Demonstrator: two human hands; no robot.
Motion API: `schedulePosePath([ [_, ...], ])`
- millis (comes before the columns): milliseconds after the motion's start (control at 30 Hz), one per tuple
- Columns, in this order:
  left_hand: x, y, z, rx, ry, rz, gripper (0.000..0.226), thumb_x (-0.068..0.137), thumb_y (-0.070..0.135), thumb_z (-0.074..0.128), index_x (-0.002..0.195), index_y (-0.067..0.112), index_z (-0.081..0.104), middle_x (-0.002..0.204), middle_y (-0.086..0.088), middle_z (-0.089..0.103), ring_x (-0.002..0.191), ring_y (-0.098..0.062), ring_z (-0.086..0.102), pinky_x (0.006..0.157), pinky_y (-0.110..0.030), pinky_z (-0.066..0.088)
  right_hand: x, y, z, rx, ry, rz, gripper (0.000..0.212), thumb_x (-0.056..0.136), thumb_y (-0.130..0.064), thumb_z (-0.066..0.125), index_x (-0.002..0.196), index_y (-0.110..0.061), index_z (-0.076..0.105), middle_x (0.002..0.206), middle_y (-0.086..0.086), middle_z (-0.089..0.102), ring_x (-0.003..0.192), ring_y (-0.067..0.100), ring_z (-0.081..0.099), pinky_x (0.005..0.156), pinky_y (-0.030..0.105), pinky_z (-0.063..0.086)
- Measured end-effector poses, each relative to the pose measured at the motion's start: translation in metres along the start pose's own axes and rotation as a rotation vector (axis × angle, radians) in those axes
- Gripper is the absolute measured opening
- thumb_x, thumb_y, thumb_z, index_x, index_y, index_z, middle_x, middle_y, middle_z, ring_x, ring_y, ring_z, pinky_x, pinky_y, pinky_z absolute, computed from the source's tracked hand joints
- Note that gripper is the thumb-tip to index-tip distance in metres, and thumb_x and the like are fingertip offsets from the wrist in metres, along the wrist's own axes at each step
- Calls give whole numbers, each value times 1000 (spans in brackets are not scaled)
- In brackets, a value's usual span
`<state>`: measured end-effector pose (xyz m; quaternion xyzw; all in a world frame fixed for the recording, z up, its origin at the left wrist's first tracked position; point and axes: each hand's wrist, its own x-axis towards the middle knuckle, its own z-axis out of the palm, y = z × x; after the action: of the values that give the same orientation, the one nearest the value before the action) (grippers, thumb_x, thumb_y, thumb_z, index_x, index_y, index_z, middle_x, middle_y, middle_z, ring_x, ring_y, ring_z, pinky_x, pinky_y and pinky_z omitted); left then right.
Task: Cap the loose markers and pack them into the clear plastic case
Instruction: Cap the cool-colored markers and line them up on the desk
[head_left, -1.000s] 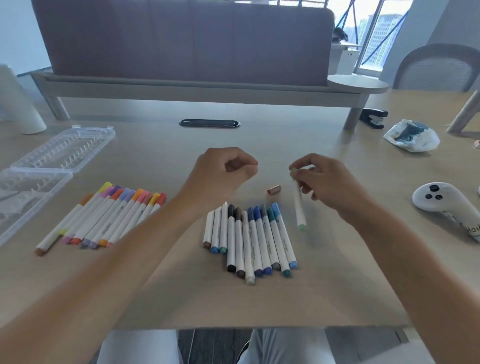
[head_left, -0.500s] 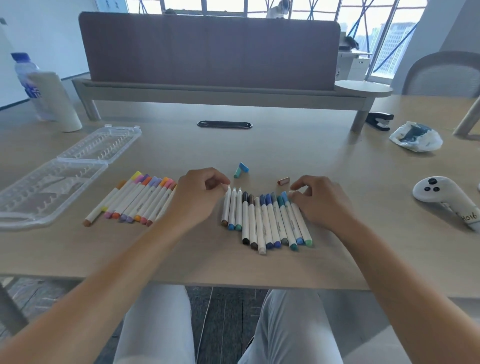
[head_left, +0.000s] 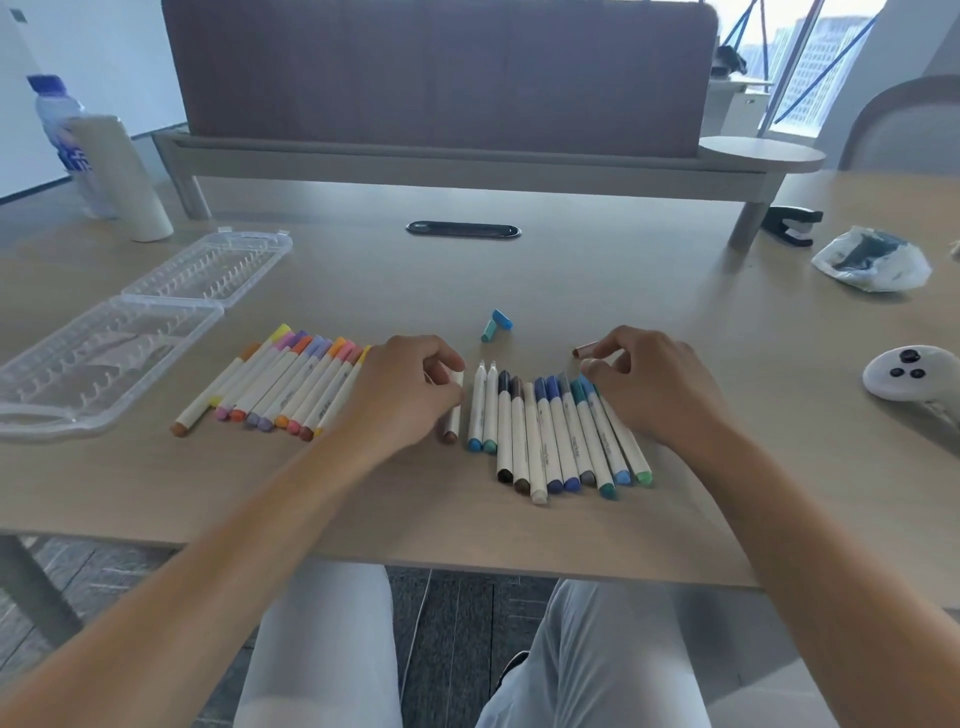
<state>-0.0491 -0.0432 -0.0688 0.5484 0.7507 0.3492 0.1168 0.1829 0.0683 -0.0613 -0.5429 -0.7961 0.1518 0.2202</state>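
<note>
l hand (head_left: 410, 389) curling over the brown marker (head_left: 453, 410) at the left end of the cool row (head_left: 556, 431); fingers pinching its upper barrel, marker lying on the table (head_left: 675, 249). r hand (head_left: 649, 384) reaching to the brown cap (head_left: 584, 351), thumb + forefinger closing round it; cannot tell if it's gripped or only touched. rest of r hand resting over the row's right end.

two markers just right of the brown one, blue + teal ends, are showing bare white tips, uncapped. their likely caps, blue cap (head_left: 503, 319) and teal cap (head_left: 488, 331), lying touching each other just beyond the row. warm row (head_left: 280, 384) sitting capped to the left, near the case (head_left: 104, 343), which is lying open w/ nothing in it, so no packing done yet.

step, as i'm judging it: capping the brown marker.

risks:
- cap is small + round, a loose pinch could be sending it rolling off toward the controller (head_left: 909, 379).
- l hand lifting the brown marker may be nudging the two bare-tipped ones, rolling them + smearing ink on the table.
- r palm dragging across the row's right end, scattering it.
- blue/teal caps look alike; swapping them is an easy slip.
</note>
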Motion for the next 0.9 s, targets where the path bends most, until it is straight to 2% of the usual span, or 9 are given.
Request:
schedulePosePath([
  [233, 14, 4, 0, 108, -5, -80, 25, 84, 28, 79, 108, 24, 72, 90, 7, 68, 80, -7, 62, 59, -19, 40, 20, 3, -4, -94, 27, 67, 28, 96, -53, 60, 114, -32, 66, 108, -5, 70, 97, 19, 63, 76, 35, 50],
  [333, 17, 9, 2, 131, -17, -83, 27, 87, 26, 77, 113, 23, 70, 90, 7, 70, 77, -9, 65, 58, -23, 51, 26, 6, -3, -116, -8, 94, 37, 95, -53, 63, 120, -27, 67, 116, -3, 69, 104, 21, 63, 86, 39, 54],
  [500, 21, 11, 1, 195, -16, -79, 26, 89, 29, 74, 115, 23, 73, 95, 9, 68, 83, -6, 61, 61, -17, 40, 35, 3, 0, -117, -43, 95, 56, 88, -62, 69, 124, -20, 68, 121, -3, 68, 108, 20, 63, 92, 41, 55],
  [667, 29, 14, -1, 258, -79, -73, 23, 92, 30, 71, 114, 25, 74, 94, 11, 67, 83, -5, 59, 64, -21, 43, 43, -2, 4, -135, -23, 102, 54, 83, -59, 75, 102, -9, 75, 98, 5, 75, 89, 26, 68, 83, 46, 60],
  [800, 35, 14, 1, 311, -99, -52, 22, 95, 29, 68, 116, 24, 72, 94, 11, 64, 80, -5, 57, 64, -22, 41, 46, 0, 9, -120, 2, 103, 34, 81, -56, 77, 93, -24, 72, 95, -6, 71, 90, 18, 66, 81, 40, 57],
  [900, 39, 13, 1, 226, -18, -50, 20, 94, 28, 68, 113, 25, 74, 91, 12, 65, 76, -4, 57, 66, -24, 43, 46, 2, 10, -42, 18, 82, 27, 82, -51, 79, 96, -29, 71, 94, -12, 69, 94, 14, 66, 83, 38, 56],
])
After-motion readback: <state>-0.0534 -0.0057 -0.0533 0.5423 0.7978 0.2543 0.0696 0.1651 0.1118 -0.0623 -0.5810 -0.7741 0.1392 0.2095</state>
